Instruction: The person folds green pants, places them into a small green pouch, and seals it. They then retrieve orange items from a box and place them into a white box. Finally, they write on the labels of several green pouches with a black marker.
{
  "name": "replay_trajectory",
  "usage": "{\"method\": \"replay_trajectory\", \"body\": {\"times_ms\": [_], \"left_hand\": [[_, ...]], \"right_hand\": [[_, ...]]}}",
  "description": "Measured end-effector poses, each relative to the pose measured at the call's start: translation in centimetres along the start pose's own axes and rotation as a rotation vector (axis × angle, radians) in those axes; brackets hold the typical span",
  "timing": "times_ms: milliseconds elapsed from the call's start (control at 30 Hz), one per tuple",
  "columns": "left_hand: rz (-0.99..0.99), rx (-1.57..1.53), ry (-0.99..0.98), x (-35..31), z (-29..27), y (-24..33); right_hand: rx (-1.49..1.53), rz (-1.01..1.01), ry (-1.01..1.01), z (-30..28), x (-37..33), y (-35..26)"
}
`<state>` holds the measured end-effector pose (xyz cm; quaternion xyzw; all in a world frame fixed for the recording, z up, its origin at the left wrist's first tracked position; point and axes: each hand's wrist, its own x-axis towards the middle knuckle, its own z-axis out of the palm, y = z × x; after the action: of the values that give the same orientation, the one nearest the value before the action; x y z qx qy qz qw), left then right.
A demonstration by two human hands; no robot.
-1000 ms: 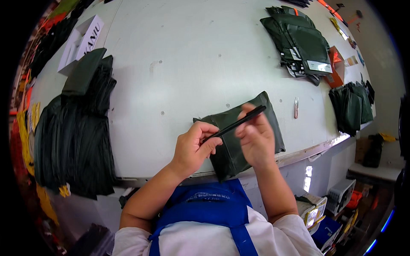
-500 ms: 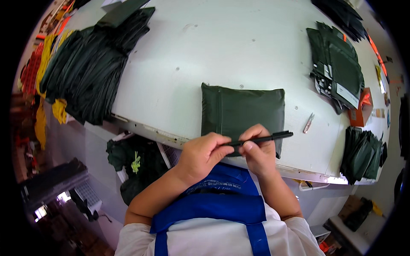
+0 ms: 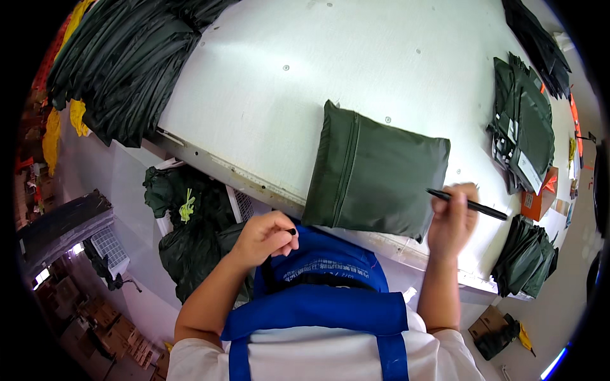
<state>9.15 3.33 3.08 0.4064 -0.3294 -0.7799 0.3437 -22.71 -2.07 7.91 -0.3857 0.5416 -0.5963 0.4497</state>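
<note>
Left hand (image 3: 265, 236) is curled shut around a small black cap (image 3: 293, 232), just off the surface (image 3: 267, 89) edge. Right hand (image 3: 452, 219) pinches a black pen (image 3: 467, 204) beside the dark green zip pouch (image 3: 375, 171), which lies flat near that edge.

White table (image 3: 267, 95) lies open beyond the green pouch (image 3: 375, 171); fabric stacks (image 3: 121, 63) flank it.
</note>
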Motion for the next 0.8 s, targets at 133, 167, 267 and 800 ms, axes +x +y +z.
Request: {"method": "replay_trajectory", "body": {"times_ms": [133, 167, 267, 800], "left_hand": [[0.179, -0.298, -0.190, 7.1, -0.9, 1.1], [0.209, -0.350, -0.216, 8.9, -0.6, 2.1], [0.012, -0.393, -0.200, 13.1, -0.4, 5.8], [-0.307, 0.776, -0.146, 28.2, -4.7, 6.8]], "right_hand": [[0.033, 0.051, -0.020, 5.2, 3.5, 3.1], [0.024, 0.056, -0.046, 6.0, 4.2, 3.8], [-0.028, 0.115, -0.086, 8.1, 6.0, 5.5], [-0.697, -0.044, -0.029, 11.6, 9.1, 9.9]]}}
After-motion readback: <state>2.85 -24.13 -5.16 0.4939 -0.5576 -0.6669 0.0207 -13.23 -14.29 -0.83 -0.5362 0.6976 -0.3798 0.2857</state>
